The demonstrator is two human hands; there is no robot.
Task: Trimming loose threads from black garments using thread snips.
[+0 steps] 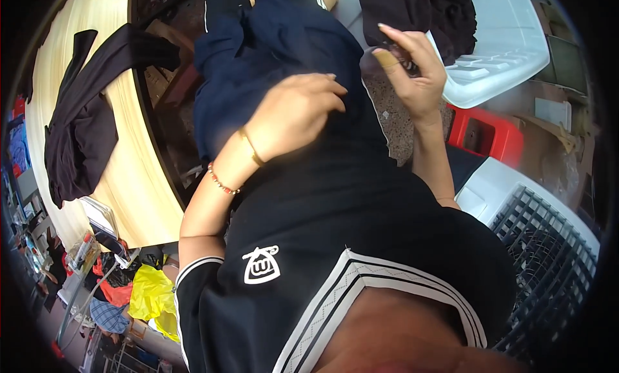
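A navy garment (277,44) is spread over my lap. My left hand (296,112), with a gold bangle and a beaded bracelet at the wrist, hovers over this cloth. Its fingers are curled in, and what they may pinch is hidden. Further right my right hand (416,76) is raised, with a tan covering on the thumb and the index finger bent toward it. Something small, dark and partly shiny shows inside its curled fingers, too hidden to name. Behind this hand, dark brown clothing (396,12) hangs over a white plastic basket (493,79).
To the left, a dark garment (80,137) lies on a pale wooden table (138,173). On the right stand a red plastic stool (496,137) and a grey-and-white crate (548,244). A yellow bag (151,299) lies at lower left, near papers (100,215) on the table's edge.
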